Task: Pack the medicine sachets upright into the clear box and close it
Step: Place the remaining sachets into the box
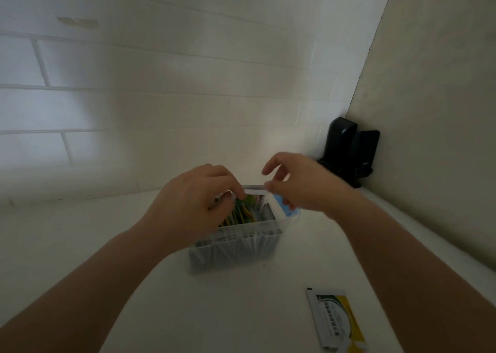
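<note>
Both hands over the box's far rim. Left hand (193, 197) fingers curled into the box (236, 248), on the upright sachets (243, 213); grip unclear. Right hand (300, 186) pinches a white strip, blue-marked piece below it. Packed count unreadable. One loose sachet (335, 320) lies flat near-right, long axis running away, nearer the right hand.

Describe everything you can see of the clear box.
The clear box is a small rectangular container of ribbed, see-through plastic, standing upright on the white surface. It is open at the top, no lid on it. Green and yellow sachets stand packed inside. The left hand reaches into its top; the right hand is over its far right corner. Motion blur hides finer detail.
</note>
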`<state>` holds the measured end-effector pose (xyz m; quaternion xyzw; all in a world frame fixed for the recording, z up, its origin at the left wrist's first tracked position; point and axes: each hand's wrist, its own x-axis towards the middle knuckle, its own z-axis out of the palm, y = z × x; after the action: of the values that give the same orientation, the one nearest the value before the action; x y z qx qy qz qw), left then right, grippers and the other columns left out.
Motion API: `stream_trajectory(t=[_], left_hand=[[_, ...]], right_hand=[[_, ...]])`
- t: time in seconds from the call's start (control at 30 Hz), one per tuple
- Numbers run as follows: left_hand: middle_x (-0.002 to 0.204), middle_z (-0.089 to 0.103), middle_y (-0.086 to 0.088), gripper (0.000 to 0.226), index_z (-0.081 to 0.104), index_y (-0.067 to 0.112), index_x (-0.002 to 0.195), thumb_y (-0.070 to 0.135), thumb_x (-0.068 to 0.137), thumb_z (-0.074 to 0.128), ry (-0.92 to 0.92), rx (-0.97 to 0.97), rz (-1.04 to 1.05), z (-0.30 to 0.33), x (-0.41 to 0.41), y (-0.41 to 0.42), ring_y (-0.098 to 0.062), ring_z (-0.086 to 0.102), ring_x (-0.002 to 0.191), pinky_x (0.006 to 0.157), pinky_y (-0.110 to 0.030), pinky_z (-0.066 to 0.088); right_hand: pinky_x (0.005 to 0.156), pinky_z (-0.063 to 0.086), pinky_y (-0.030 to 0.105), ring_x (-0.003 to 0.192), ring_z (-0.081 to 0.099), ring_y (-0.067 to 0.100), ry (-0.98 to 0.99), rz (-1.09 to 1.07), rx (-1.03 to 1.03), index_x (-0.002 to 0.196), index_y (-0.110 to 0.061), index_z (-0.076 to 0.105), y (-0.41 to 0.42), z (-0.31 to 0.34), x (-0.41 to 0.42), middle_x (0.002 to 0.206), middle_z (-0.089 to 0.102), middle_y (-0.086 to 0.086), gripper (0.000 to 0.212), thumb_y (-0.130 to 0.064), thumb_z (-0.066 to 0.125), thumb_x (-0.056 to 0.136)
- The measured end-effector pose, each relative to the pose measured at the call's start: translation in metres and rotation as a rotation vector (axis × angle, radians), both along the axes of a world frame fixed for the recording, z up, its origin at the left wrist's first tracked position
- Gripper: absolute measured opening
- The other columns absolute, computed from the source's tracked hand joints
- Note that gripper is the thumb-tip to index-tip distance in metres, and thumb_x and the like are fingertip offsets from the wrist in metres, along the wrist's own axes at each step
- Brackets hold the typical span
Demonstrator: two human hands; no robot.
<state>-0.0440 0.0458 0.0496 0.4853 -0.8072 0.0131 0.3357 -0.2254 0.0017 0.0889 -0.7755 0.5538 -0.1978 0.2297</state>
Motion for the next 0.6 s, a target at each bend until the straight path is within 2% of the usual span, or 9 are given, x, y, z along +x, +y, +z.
stream_trajectory(t=[0.1,0.17,0.23,0.3,0.37,0.43,0.53,0.6], left_hand=[[0.089,0.063,0.014,0.028,0.063,0.03,0.084,0.031,0.078,0.036,0.074,0.023,-0.156,-0.001,-0.018,0.031,-0.003,0.056,0.081,0.071,-0.028,0.051],[0.093,0.059,0.021,0.024,0.059,0.035,0.094,0.032,0.084,0.037,0.009,0.149,-0.26,-0.01,-0.038,0.05,0.001,0.055,0.088,0.078,-0.021,0.048],[0.107,0.057,0.022,0.024,0.054,0.039,0.108,0.035,0.089,0.039,-0.078,0.269,-0.311,-0.027,-0.062,0.061,0.003,0.049,0.1,0.088,-0.019,0.044],[0.123,0.051,0.019,0.03,0.048,0.038,0.12,0.036,0.091,0.04,-0.152,0.393,-0.299,-0.048,-0.087,0.063,0.001,0.044,0.111,0.094,-0.02,0.038],[0.135,0.046,0.013,0.038,0.04,0.035,0.129,0.037,0.091,0.041,-0.155,0.48,-0.234,-0.065,-0.107,0.056,-0.006,0.04,0.121,0.099,-0.023,0.033],[0.144,0.037,0.008,0.05,0.032,0.028,0.137,0.043,0.091,0.041,-0.153,0.493,-0.156,-0.082,-0.121,0.048,-0.01,0.033,0.13,0.106,-0.024,0.027],[0.154,0.02,0.006,0.066,0.02,0.023,0.143,0.053,0.088,0.04,-0.202,0.492,-0.074,-0.101,-0.131,0.04,-0.012,0.014,0.141,0.115,-0.028,0.011],[0.154,0.017,0.009,0.065,0.024,0.026,0.141,0.055,0.086,0.042,-0.201,0.504,-0.068,-0.108,-0.131,0.036,-0.012,0.009,0.142,0.115,-0.028,0.007]], right_hand=[[0.05,0.052,0.018,0.054,0.06,0.004,-0.056,0.018,-0.129,0.092,-0.031,0.055,0.031,0.008,-0.04,0.08,0.061,-0.007,0.01,-0.026,0.059,0.084],[0.05,0.049,0.013,0.056,0.06,-0.001,-0.013,0.059,-0.038,0.093,-0.036,0.054,0.055,0.003,-0.066,0.081,0.062,-0.008,0.013,-0.029,0.058,0.084],[0.059,0.049,0.014,0.068,0.06,-0.006,0.16,0.12,0.142,0.099,-0.045,0.051,0.073,-0.012,-0.089,0.086,0.063,-0.013,0.021,-0.038,0.059,0.082],[0.073,0.049,0.018,0.081,0.059,-0.005,0.351,0.168,0.309,0.103,-0.052,0.046,0.085,-0.033,-0.107,0.093,0.06,-0.02,0.031,-0.048,0.061,0.077],[0.081,0.048,0.021,0.087,0.056,-0.001,0.432,0.144,0.394,0.104,-0.053,0.044,0.092,-0.051,-0.12,0.097,0.055,-0.021,0.04,-0.053,0.066,0.071],[0.079,0.046,0.019,0.089,0.053,0.001,0.425,0.111,0.432,0.102,-0.048,0.046,0.099,-0.061,-0.128,0.099,0.052,-0.019,0.045,-0.054,0.071,0.065],[0.067,0.039,0.013,0.082,0.049,-0.003,0.339,0.124,0.461,0.098,-0.043,0.049,0.108,-0.07,-0.131,0.096,0.049,-0.021,0.047,-0.051,0.076,0.06],[0.062,0.035,0.009,0.08,0.046,-0.006,0.341,0.168,0.436,0.099,-0.043,0.047,0.112,-0.075,-0.127,0.093,0.046,-0.024,0.051,-0.049,0.078,0.059]])
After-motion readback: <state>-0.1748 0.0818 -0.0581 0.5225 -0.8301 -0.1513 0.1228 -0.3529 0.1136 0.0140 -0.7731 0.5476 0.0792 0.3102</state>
